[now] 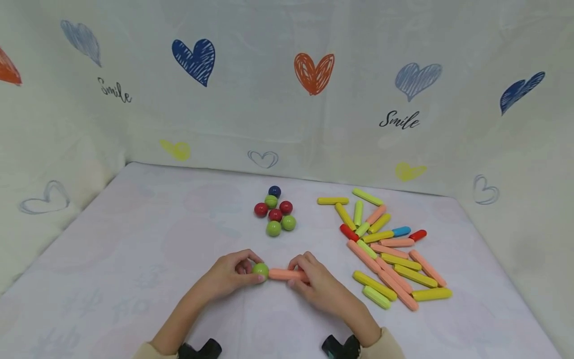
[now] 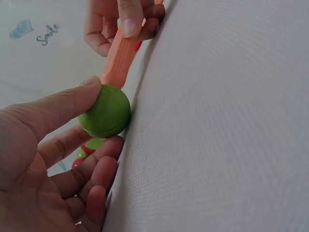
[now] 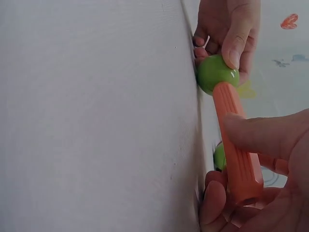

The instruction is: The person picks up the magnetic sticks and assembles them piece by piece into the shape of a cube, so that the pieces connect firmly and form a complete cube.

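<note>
Held in left hand (image 1: 233, 273), thumb and fingertips pinched together on it: green ball (image 1: 260, 271); remaining fingers loosely bent. Held in right hand (image 1: 317, 283), clamped between thumb and fingers: salmon stick (image 1: 282, 274), far end touching the green ball. Beyond both hands, on desk (image 1: 134, 239): cluster of balls (image 1: 275, 215), red, green, dark blue. Right of right hand: spread of sticks (image 1: 415, 275), mostly yellow and salmon.
</note>
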{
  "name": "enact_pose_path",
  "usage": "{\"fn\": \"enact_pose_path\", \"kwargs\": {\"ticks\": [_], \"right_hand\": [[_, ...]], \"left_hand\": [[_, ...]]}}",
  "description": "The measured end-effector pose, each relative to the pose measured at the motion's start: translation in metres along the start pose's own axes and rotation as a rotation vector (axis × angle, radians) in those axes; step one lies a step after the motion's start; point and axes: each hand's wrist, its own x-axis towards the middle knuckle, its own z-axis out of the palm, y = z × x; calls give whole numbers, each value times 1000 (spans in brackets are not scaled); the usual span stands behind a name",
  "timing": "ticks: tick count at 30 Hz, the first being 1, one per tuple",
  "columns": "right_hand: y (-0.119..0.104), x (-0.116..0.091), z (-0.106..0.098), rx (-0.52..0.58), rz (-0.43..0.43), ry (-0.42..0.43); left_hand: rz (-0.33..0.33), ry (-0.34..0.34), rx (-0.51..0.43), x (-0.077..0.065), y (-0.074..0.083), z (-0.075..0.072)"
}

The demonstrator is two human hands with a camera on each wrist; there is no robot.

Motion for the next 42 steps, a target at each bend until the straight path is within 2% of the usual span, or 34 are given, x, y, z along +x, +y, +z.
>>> {"fn": "enact_pose_path", "kwargs": {"ticks": [5,10,16,20,29,34,42], "right_hand": [[-4,0,0,11,34,7],[-6,4,-7,76,106,37],[-1,23,-24,74,219,124],[0,41,-33,55,283,127],[7,75,-43,33,349,108],[7,86,-47,20,360,88],[4,96,-46,-67,367,58]], "left_hand": [[-22,9,1,-2,1,0],[-20,11,3,-2,1,0],[-20,7,6,-2,2,1],[-19,13,3,-2,2,0],[-24,5,-6,-1,1,1],[-37,0,-1,0,2,2],[-20,-5,0,0,2,0]]}}
